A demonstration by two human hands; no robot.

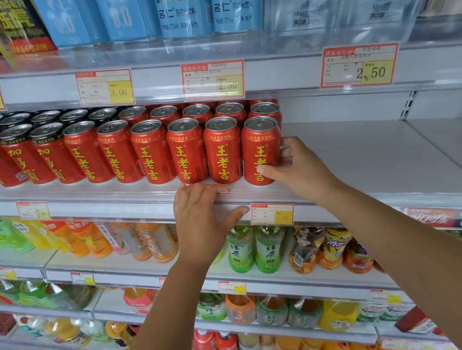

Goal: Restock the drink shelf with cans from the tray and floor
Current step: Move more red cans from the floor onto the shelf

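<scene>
Red cans (150, 152) are filling the drink shelf (379, 159) from the left, the right hand (300, 164) is gripping the endmost can (259, 143), and the left hand (200, 223) is resting open-fingered on its lip, with bare space lying rightward.

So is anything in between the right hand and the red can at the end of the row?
No, nothing visible. The right hand grips the end can directly, thumb on its front and fingers round its right side.
</scene>
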